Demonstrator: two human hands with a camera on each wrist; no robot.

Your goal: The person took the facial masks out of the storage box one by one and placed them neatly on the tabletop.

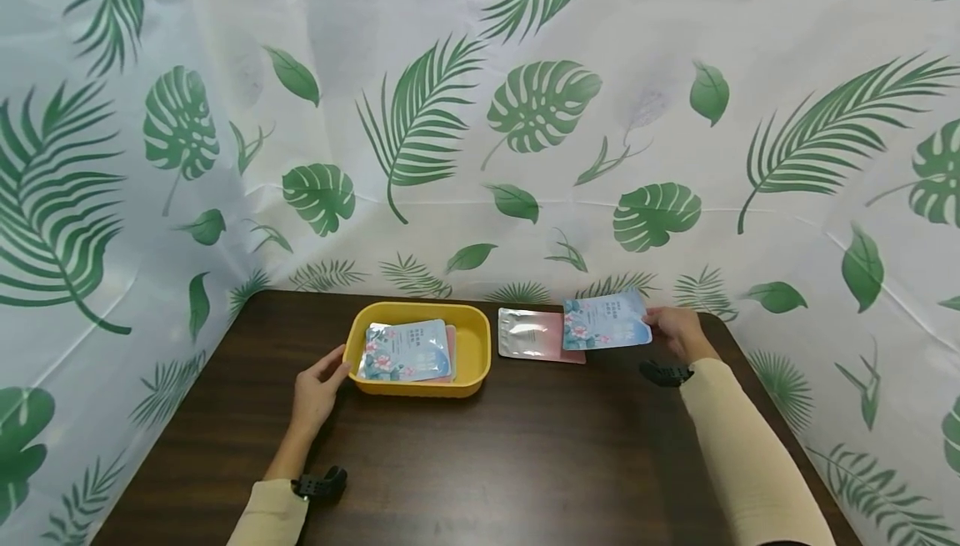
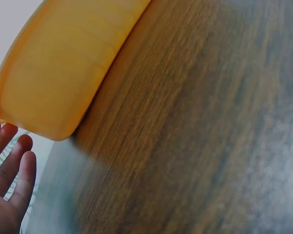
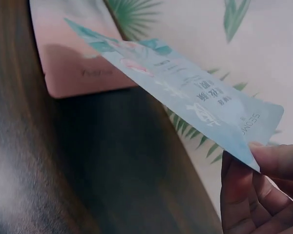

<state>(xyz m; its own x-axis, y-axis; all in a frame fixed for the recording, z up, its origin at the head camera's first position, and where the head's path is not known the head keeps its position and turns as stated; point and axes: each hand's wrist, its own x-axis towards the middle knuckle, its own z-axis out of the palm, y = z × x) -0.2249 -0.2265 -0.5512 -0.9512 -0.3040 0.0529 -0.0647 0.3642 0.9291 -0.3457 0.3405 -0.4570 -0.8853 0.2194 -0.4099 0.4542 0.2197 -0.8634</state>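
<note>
My left hand (image 1: 316,390) is at the left end of a yellow plastic basket (image 1: 420,390), its fingertips right at the rim. The left wrist view shows these fingers (image 2: 25,168) loosely extended beside the basket's outer wall. Inside the basket lies a blue floral sheet mask packet (image 1: 408,352), overlapping a pink one. My right hand (image 1: 678,331) pinches another blue sheet mask packet (image 1: 609,320) by its right edge, thumb on top. This packet is tilted in the right wrist view and overlaps a silver-and-pink packet (image 1: 531,334) on the table.
The dark wood table (image 1: 480,471) reaches back to a white wall covering (image 1: 555,221) printed with green leaves. Just right of the basket lies the silver-and-pink packet. Each wrist wears a black strap with a small camera.
</note>
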